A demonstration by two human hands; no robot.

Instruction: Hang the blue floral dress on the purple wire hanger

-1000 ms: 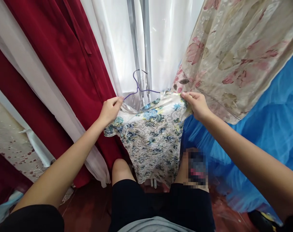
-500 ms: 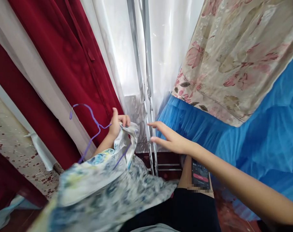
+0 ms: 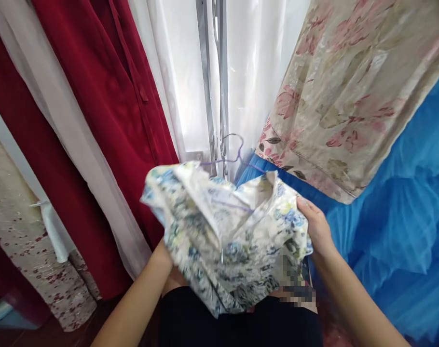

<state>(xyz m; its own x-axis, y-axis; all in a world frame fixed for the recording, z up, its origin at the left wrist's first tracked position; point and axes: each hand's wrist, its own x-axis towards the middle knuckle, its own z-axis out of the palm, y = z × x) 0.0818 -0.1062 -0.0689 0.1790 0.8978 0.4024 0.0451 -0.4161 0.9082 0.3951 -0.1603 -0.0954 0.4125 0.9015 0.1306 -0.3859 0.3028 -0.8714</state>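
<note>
A V-necked blouse [image 3: 237, 246] with a blue, green and yellow floral print on white hangs spread out in front of me, slightly blurred. Inside its shoulders sits a thin purple hanger [image 3: 239, 154], its hook standing above the neckline. At the right sleeve, my right hand [image 3: 317, 229] is closed on the cloth, thumb on top. My left hand [image 3: 165, 253] bears up the left side from below; the fabric covers its fingers.
Dark red curtains [image 3: 92, 96] and white drapes hang on the left. A grey metal rack [image 3: 208, 86] stands ahead. To the right are a beige floral cloth [image 3: 335, 106] and blue tulle [image 3: 378, 255]. A phone, partly covered, lies by my right leg.
The blouse and hanger have swung from the left to the middle and now face forward. My right hand, empty before, has taken the right sleeve; my left hand has moved down from the neckline.
</note>
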